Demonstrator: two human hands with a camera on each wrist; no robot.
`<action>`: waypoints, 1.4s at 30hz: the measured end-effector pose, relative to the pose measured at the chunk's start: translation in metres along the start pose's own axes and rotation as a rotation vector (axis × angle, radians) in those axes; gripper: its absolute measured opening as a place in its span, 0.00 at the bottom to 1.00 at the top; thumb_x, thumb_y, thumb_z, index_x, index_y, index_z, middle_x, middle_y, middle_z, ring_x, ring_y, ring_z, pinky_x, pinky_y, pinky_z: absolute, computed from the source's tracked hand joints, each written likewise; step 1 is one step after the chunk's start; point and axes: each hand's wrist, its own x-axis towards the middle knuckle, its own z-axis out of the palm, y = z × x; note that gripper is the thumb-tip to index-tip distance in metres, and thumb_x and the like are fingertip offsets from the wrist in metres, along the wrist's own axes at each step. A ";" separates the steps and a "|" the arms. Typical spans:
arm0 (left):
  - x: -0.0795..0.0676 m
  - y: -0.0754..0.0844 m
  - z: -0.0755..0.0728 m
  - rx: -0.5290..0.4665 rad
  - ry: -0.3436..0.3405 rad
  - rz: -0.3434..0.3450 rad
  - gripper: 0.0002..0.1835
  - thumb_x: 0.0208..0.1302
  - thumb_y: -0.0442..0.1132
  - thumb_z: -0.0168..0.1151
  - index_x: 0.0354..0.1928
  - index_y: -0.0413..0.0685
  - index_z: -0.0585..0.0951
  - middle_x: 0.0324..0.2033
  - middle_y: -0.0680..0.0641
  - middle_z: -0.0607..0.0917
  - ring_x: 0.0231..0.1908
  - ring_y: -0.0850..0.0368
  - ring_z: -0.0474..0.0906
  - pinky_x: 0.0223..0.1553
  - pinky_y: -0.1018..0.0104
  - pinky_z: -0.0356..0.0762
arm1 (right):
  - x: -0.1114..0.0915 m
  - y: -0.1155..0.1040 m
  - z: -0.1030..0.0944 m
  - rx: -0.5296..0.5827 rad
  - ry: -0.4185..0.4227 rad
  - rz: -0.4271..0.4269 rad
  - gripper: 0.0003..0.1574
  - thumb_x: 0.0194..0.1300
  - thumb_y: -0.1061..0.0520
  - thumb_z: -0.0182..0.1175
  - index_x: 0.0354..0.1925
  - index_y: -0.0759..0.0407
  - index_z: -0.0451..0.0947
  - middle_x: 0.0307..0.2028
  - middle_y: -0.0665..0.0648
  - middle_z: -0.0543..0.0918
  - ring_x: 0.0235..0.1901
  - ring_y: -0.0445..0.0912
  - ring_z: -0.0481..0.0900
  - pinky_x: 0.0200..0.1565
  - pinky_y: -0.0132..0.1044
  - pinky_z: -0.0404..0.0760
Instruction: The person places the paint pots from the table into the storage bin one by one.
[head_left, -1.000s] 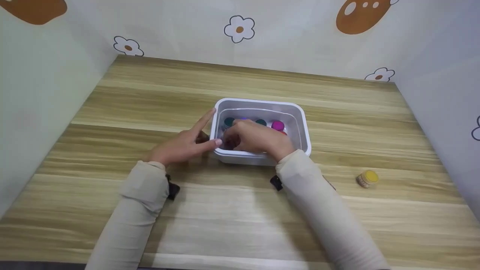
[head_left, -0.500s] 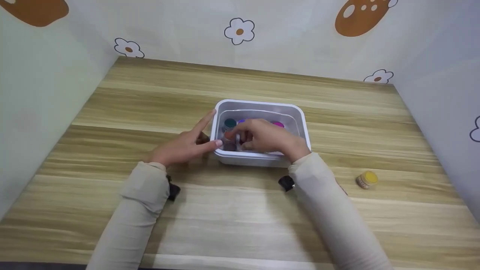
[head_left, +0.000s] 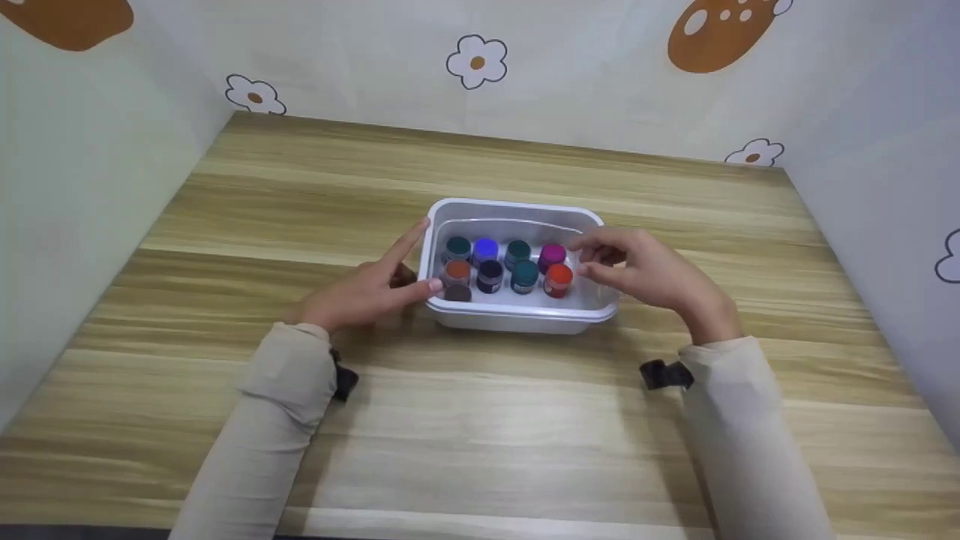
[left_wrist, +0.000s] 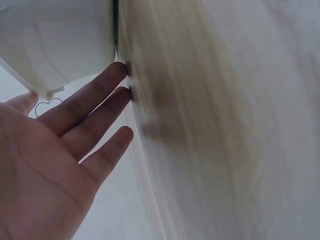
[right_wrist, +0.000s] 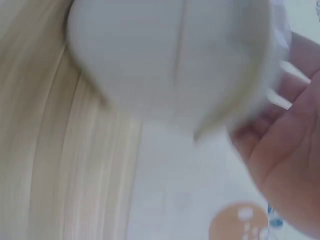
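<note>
A white plastic tub [head_left: 517, 318] stands on the table, holding several small paint jars: orange-red [head_left: 559, 279], magenta [head_left: 553, 257], blue [head_left: 486, 251], teal [head_left: 524, 276], dark navy [head_left: 490, 275], brown-orange [head_left: 457, 273] and others. A dark lid lies near the front left corner. My left hand [head_left: 364, 292] rests against the tub's left side, its thumb and index finger at the rim. In the left wrist view its other fingers stretch straight beside the tub wall. My right hand [head_left: 637, 266] hovers over the right rim with loosely bent fingers and nothing between them.
The wood-grain table [head_left: 480, 420] runs to patterned walls [head_left: 360, 60] at the back and both sides. Black wrist straps [head_left: 666, 374] sit at both cuffs. My right sleeve [head_left: 750, 442] covers part of the table's right side.
My right hand has come up off the jars at the tub's left and moved right to the far rim. My right arm now hides the yellow jar. The left hand has stayed put.
</note>
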 end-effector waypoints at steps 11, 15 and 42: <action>-0.002 0.003 -0.002 0.010 0.005 -0.007 0.48 0.65 0.69 0.53 0.78 0.78 0.36 0.61 0.37 0.76 0.58 0.43 0.74 0.59 0.38 0.69 | -0.073 0.047 -0.032 -0.092 0.152 0.091 0.17 0.70 0.56 0.62 0.53 0.63 0.81 0.39 0.56 0.84 0.40 0.36 0.77 0.42 0.24 0.75; -0.004 0.002 -0.003 0.018 0.008 -0.017 0.48 0.65 0.69 0.53 0.78 0.77 0.35 0.62 0.35 0.74 0.59 0.41 0.73 0.59 0.37 0.68 | -0.098 0.066 -0.036 -0.124 0.171 0.127 0.17 0.69 0.58 0.63 0.52 0.66 0.81 0.41 0.59 0.85 0.39 0.30 0.75 0.41 0.21 0.73; -0.003 0.002 -0.001 0.014 -0.005 -0.022 0.49 0.66 0.69 0.52 0.78 0.76 0.35 0.63 0.34 0.74 0.58 0.41 0.73 0.58 0.37 0.68 | -0.166 0.107 -0.023 -0.067 0.144 0.178 0.23 0.57 0.63 0.72 0.51 0.70 0.80 0.38 0.54 0.83 0.37 0.30 0.76 0.39 0.23 0.77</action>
